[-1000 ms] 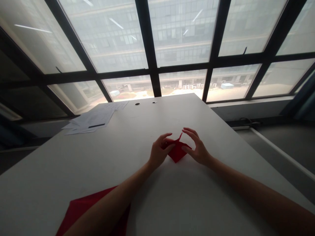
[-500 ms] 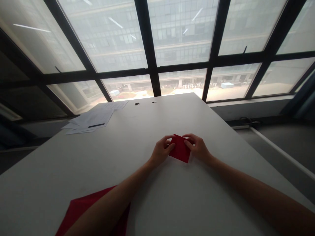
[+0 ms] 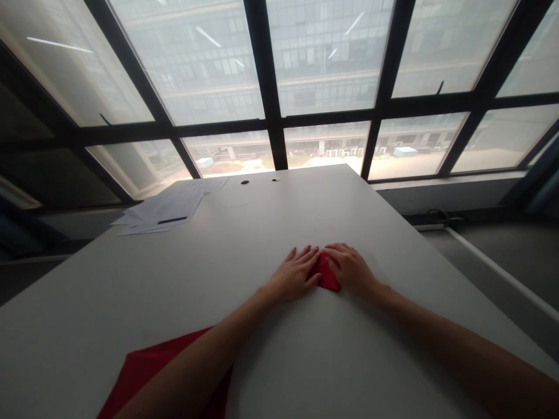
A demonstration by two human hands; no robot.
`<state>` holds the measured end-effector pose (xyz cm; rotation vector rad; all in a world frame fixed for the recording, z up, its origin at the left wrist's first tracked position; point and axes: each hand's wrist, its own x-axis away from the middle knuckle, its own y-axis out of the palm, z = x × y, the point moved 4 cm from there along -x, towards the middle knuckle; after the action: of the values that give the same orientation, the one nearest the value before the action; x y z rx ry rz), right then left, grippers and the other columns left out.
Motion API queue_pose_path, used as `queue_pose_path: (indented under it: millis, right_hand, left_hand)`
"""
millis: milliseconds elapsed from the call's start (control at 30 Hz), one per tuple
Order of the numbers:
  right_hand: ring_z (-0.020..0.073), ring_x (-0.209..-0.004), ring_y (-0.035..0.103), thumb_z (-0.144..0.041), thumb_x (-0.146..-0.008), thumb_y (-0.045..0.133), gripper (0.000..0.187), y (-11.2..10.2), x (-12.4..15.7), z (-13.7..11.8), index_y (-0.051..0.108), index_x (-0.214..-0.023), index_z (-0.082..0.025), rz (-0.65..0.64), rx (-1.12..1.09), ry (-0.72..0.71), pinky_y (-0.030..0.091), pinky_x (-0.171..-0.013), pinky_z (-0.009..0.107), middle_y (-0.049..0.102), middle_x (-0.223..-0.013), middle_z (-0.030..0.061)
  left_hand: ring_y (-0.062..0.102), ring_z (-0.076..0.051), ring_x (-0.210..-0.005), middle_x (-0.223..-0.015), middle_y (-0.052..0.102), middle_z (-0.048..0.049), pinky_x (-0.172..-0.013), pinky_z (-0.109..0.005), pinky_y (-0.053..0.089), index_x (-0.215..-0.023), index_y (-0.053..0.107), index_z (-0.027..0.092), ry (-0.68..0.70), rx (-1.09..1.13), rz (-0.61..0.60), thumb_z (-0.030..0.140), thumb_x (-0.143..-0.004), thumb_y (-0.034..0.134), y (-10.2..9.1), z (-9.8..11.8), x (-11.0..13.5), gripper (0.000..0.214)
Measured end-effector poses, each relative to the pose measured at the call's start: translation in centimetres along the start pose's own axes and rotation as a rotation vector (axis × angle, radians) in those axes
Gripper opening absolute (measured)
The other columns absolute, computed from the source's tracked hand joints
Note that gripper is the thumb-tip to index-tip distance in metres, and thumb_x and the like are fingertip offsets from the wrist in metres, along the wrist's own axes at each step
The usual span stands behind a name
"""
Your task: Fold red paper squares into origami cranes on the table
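Note:
A small folded piece of red paper [image 3: 328,277] lies on the white table, partly covered by both hands. My left hand [image 3: 297,273] rests flat with its fingers spread, the fingertips and thumb on the paper's left side. Over the right edge, my right hand [image 3: 351,269] is curled with its fingers close together, gripping the paper there; its thumb lies on top. A larger red sheet [image 3: 148,372] is on the table at the lower left, partly hidden under my left forearm.
The white table [image 3: 271,227] reaches to the windows. Loose printed papers [image 3: 174,203] with a dark strip [image 3: 172,220] on them lie at its far left. Two round holes, one a larger cable hole [image 3: 245,183], are near the far edge.
The red paper was held up between both hands; now it lies lower against the table. My left hand has let go of its pinch and flattened onto it.

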<state>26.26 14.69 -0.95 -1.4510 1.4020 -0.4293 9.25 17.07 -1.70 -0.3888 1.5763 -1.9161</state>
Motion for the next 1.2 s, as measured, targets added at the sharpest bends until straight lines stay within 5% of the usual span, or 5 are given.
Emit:
queue_pose_path:
  millis: [167,367,733,1000,1200]
  right_hand:
    - [0.0286,-0.148,0.025,-0.046,-0.101,0.034,0.062,2.1,1.1,-0.4,0.030,-0.155,-0.016,-0.239,0.074,-0.067,0.014,-0.120,0.054,0.031,-0.159,0.0135]
    - [0.0288,-0.151,0.017,-0.054,-0.100,0.030,0.068,2.0,1.3,0.8,0.022,-0.157,-0.016,-0.281,0.120,-0.051,0.003,-0.120,0.059,0.025,-0.161,0.0136]
    - [0.0300,-0.151,0.016,-0.050,-0.100,0.034,0.064,1.4,1.4,2.2,0.024,-0.156,-0.021,-0.302,0.134,-0.060,0.006,-0.119,0.061,0.021,-0.162,0.0111]
    - [0.0275,-0.150,0.018,-0.032,-0.101,0.028,0.056,0.2,0.8,1.9,0.036,-0.151,-0.008,-0.008,0.186,0.116,0.014,-0.121,0.054,0.030,-0.158,0.0183]
    - [0.0255,-0.150,0.019,-0.048,-0.103,0.028,0.063,2.0,1.2,0.2,0.024,-0.156,-0.015,-0.266,0.097,-0.075,0.017,-0.121,0.052,0.024,-0.161,0.0118]
  left_hand:
    - [0.017,-0.027,-0.151,-0.162,0.026,-0.0077,-0.121,-0.052,0.010,-0.157,0.020,0.025,-0.057,-0.059,0.005,0.048,-0.102,0.034,0.4,-0.3,0.0,0.061]
    - [0.014,-0.028,-0.152,-0.163,0.020,-0.0083,-0.121,-0.054,0.010,-0.158,0.020,0.023,-0.094,-0.101,-0.025,0.048,-0.102,0.032,0.8,-0.7,0.1,0.062]
    - [0.019,-0.021,-0.151,-0.161,0.027,-0.0083,-0.122,-0.045,0.017,-0.157,0.020,0.023,0.036,-0.023,0.066,0.033,-0.103,0.035,-0.5,0.1,0.2,0.058]
    - [0.019,-0.023,-0.151,-0.162,0.023,-0.0076,-0.123,-0.043,0.011,-0.157,0.021,0.023,0.039,-0.046,-0.062,0.051,-0.104,0.030,-0.1,0.4,0.2,0.061]
    - [0.020,-0.023,-0.151,-0.161,0.026,-0.0079,-0.122,-0.042,0.012,-0.158,0.017,0.023,0.032,-0.056,-0.025,0.058,-0.102,0.027,0.3,0.3,0.2,0.067]
